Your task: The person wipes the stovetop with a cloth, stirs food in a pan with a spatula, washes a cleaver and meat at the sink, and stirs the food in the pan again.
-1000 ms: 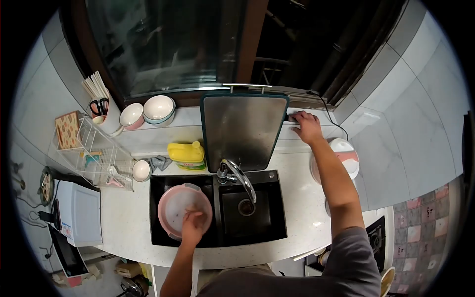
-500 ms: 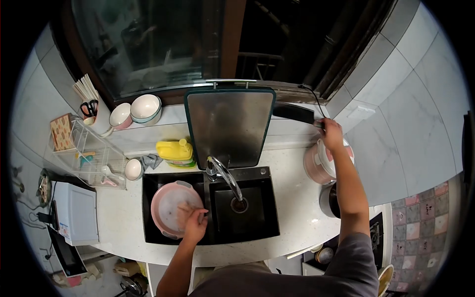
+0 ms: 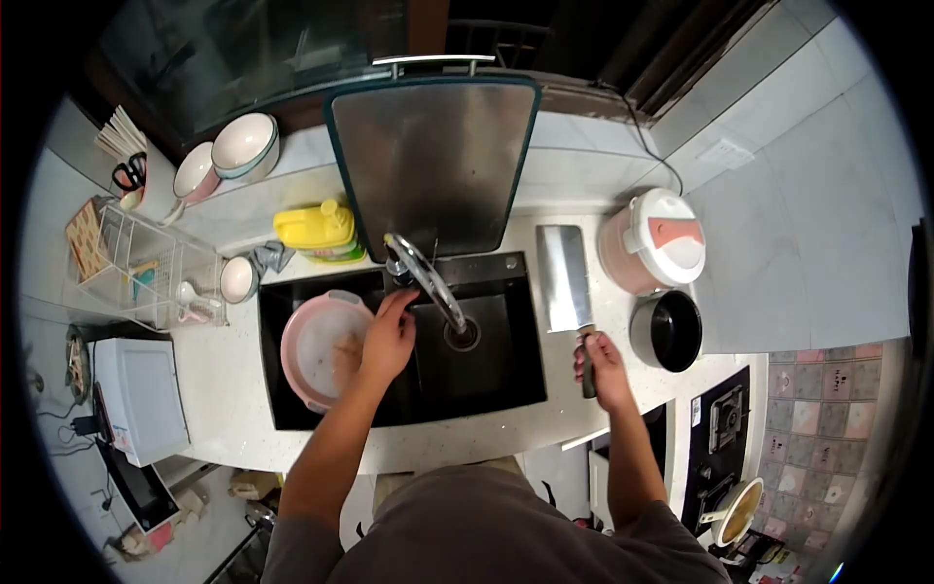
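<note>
My right hand point(image 3: 605, 370) is wrapped round the dark handle of a cleaver point(image 3: 564, 277). The cleaver's broad shiny blade points away from me over the counter, right of the sink. Above the sink divider, my left hand point(image 3: 391, 341) has its fingers stretched forward near the base of the chrome faucet point(image 3: 433, 280); nothing shows in it. In the left bowl of the black sink point(image 3: 477, 375) stands a pink basin point(image 3: 290, 341) of cloudy, sudsy water, with a blurred tan shape in it that I cannot make out.
A metal cutting board point(image 3: 428, 165) leans upright behind the faucet. To its left are a yellow jug point(image 3: 316, 229), a small bowl point(image 3: 238, 279) and a wire rack point(image 3: 146, 273). A pink rice cooker point(image 3: 637, 248) and a black pot point(image 3: 671, 331) stand at the right.
My right hand has brought the cleaver down from the window ledge to the counter's front. My left hand has moved from over the basin towards the faucet. The view has shifted.
</note>
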A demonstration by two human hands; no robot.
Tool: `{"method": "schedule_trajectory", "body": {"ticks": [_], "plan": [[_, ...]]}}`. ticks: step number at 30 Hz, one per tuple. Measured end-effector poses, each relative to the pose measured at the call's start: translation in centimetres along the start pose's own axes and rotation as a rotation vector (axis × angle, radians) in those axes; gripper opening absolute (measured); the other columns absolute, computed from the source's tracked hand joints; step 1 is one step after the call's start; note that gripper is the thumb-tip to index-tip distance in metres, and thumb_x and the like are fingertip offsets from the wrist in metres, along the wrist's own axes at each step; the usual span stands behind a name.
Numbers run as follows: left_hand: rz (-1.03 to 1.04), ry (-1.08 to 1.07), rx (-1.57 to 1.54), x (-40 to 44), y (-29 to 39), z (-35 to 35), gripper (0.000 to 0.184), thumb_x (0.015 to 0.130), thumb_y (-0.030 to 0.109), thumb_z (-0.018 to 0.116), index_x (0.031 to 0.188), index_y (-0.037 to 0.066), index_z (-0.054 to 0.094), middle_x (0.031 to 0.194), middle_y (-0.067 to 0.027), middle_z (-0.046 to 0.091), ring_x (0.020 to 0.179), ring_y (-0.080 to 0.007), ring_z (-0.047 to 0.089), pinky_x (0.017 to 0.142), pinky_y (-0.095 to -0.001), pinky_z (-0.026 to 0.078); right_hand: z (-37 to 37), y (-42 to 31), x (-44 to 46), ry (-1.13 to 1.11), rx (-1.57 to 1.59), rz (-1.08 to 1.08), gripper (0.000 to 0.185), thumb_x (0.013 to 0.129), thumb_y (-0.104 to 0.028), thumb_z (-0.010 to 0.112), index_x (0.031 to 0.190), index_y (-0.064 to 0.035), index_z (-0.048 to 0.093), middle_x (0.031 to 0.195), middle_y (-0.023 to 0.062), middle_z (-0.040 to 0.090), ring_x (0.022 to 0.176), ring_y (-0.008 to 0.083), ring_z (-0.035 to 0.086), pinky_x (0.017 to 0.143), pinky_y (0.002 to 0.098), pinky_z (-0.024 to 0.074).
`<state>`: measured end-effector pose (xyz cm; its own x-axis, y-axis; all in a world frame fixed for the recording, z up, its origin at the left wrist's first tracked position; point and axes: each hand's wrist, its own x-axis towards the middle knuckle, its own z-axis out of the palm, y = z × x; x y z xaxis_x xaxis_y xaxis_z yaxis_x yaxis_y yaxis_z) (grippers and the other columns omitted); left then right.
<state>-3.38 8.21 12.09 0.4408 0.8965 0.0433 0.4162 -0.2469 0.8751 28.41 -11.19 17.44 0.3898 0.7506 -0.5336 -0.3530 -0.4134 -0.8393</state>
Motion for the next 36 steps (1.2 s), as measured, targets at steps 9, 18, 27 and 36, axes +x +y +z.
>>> {"method": "schedule_trajectory", "body": {"ticks": [9,18,27,36], "plan": [[-0.3,-0.459,-0.094,6.1,-3.1,3.6,0.053,0.087,0.003,0.052,0.138,0.005,0.037,0.117,-0.0187,0.06,0.063,-0.0249,0.067,0.065,-0.0393,0.055,9.9,11.0,-1.0,-0.051,0.202,0.322,0.019,0.101,-0.029,0.052,0.099,-0.0102,0.051,0.076,0.0005,0.052,0.063,0.0135,0.049,0.056,0.0291,0.0425],[0.139,0.018,0.305,7.4,-7.7,8.0,0.039,0.088,0.02,0.055,0.121,0.001,0.05,0.124,-0.0252,0.053,0.103,-0.0449,0.058,0.087,-0.0485,0.05,13.2,13.4,0.5,-0.004,0.362,0.407,0.021,0.101,-0.031,0.051,0.097,-0.0101,0.049,0.077,0.0016,0.052,0.064,0.0146,0.049,0.055,0.0305,0.0413],[0.082,-0.144,0.338,6.7,-7.5,7.7,0.04,0.09,0.024,0.051,0.125,0.003,0.052,0.129,-0.0255,0.052,0.095,-0.044,0.061,0.081,-0.049,0.052,14.4,13.7,1.8,0.059,0.434,0.455,0.021,0.102,-0.029,0.05,0.096,-0.0083,0.047,0.077,0.003,0.052,0.064,0.0154,0.049,0.055,0.0314,0.0435],[0.094,-0.337,0.398,6.8,-4.7,5.6,0.057,0.087,0.016,0.051,0.143,0.008,0.04,0.154,-0.0093,0.034,0.129,-0.0352,0.046,0.107,-0.0377,0.039,13.7,14.5,4.6,0.082,-0.541,0.251,0.028,0.099,-0.034,0.053,0.102,-0.0063,0.053,0.087,0.0084,0.061,0.068,0.0211,0.06,0.058,0.0345,0.0488]]}}
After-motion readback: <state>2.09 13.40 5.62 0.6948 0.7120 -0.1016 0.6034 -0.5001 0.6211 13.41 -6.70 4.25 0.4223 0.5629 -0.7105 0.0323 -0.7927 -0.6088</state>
